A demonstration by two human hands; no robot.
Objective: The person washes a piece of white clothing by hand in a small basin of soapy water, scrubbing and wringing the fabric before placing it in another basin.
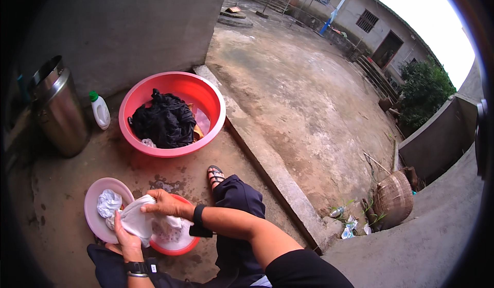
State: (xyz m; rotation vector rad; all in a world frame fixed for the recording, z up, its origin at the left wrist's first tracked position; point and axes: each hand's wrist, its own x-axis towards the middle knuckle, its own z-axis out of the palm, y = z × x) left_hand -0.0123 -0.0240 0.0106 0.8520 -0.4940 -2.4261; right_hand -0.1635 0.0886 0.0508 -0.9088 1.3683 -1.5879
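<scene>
A wet white cloth (138, 219) is stretched between my two hands, above the gap between two basins. My left hand (127, 234) grips its lower left part, and my right hand (168, 204) pinches its upper edge. Part of the cloth hangs toward the red basin (195, 245), where sudsy water (173, 239) shows. Left of my hands stands a pale pink basin (92, 210) with a crumpled white cloth (109, 203) in it. What else lies in that basin is mostly hidden by my left hand and the cloth.
Farther forward sits a large red tub (173, 153) with dark wet clothes (166, 120). Beside it are a white detergent bottle (101, 112) with a green cap and a metal drum (63, 114). A concrete ledge (270, 180) runs along the right; a wicker basket (393, 195) lies beyond it.
</scene>
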